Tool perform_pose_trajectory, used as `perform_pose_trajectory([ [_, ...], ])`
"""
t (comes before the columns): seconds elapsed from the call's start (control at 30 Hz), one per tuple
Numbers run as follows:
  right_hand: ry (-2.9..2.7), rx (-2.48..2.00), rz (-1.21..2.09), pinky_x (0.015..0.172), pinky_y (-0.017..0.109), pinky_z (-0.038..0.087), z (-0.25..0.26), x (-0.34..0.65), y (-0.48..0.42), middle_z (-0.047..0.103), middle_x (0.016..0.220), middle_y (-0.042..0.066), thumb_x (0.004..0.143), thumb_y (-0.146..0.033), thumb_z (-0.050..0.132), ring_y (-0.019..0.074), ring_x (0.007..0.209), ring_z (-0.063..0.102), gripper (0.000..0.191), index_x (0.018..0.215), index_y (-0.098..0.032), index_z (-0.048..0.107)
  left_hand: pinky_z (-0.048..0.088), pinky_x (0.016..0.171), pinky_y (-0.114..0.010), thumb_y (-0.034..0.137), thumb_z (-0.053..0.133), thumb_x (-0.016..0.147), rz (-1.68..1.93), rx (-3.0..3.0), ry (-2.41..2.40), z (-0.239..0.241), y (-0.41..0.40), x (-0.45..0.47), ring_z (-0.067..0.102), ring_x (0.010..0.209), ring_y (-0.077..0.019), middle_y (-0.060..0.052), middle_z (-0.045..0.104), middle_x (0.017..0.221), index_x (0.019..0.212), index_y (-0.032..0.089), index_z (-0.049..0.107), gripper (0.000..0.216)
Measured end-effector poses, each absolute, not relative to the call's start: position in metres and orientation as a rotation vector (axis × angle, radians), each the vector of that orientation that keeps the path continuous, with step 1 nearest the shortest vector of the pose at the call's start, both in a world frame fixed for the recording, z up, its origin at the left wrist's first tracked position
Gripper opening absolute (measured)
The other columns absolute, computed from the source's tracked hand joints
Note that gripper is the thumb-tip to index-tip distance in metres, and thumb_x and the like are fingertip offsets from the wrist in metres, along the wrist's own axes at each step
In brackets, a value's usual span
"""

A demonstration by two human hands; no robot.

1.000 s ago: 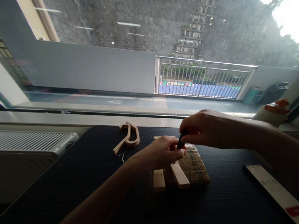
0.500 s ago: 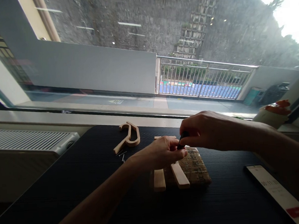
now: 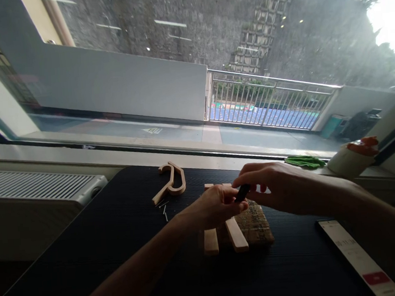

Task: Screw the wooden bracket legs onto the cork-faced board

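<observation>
A short black handle [image 3: 242, 193], seemingly a small screwdriver's, leans between my two hands over the wooden pieces. My left hand [image 3: 220, 204] is closed, its thumb and fingers pinched around the lower end; the tip is hidden. From the right, my right hand [image 3: 268, 183] has its bent fingers around the upper part, looser than a fist. Under my left hand lie two light wooden strips, one straight strip [image 3: 211, 242] and one slanting strip [image 3: 237, 236]. They rest on a brown, rough-surfaced block [image 3: 260, 227], partly covered by the hands.
Two hook-shaped wooden pieces [image 3: 177, 186] lie at the table's back left, with several screws or nails [image 3: 164, 210] in front. A phone [image 3: 356, 254] showing a timer is at the right. A green cloth [image 3: 304, 161] and a pale container [image 3: 352, 158] stand by the window.
My right hand has loosened and lowered slightly, its fingers spreading more around the black handle. My left hand stays pinched near the same spot. The view has shifted slightly.
</observation>
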State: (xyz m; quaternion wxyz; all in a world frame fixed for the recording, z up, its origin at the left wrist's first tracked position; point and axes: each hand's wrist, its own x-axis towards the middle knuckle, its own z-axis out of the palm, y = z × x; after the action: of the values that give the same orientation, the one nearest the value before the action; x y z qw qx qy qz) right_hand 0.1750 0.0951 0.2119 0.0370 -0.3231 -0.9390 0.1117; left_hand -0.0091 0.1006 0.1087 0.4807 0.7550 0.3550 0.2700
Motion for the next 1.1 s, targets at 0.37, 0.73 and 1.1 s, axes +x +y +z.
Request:
perform_pose_trajectory([
  [0.37,-2.908,-1.064,0.337,0.054,0.023,0.032,0.219,0.176,0.102,0.062,0.075,0.002,0.088,-0.031,0.052,0.0114,0.063,0.052,0.019,0.085,-0.017,0.064,0.028,0.051,-0.021,0.04,0.055,0.081,0.71,1.735,0.849,0.11,0.1,-0.004,0.034,0.059,-0.0088,0.004,0.04,0.065,0.076,0.015,0.058,0.026],
  [0.73,-2.811,-0.924,0.371,0.058,0.022,0.035,0.211,0.176,0.102,0.063,0.084,0.004,0.088,-0.025,0.05,0.0116,0.068,0.054,0.02,0.094,-0.016,0.067,0.031,0.054,-0.022,0.037,0.055,0.08,0.708,1.764,1.001,0.117,0.09,-0.002,0.04,0.061,-0.01,0.004,0.045,0.066,0.077,0.015,0.06,0.023],
  [1.1,-2.684,-0.955,0.4,0.058,0.023,0.034,0.201,0.175,0.101,0.064,0.079,0.003,0.087,-0.03,0.052,0.0114,0.064,0.051,0.021,0.093,-0.016,0.066,0.027,0.053,-0.023,0.04,0.051,0.083,0.703,1.774,1.003,0.118,0.089,-0.002,0.033,0.059,-0.0094,0.005,0.038,0.065,0.077,0.015,0.056,0.026],
])
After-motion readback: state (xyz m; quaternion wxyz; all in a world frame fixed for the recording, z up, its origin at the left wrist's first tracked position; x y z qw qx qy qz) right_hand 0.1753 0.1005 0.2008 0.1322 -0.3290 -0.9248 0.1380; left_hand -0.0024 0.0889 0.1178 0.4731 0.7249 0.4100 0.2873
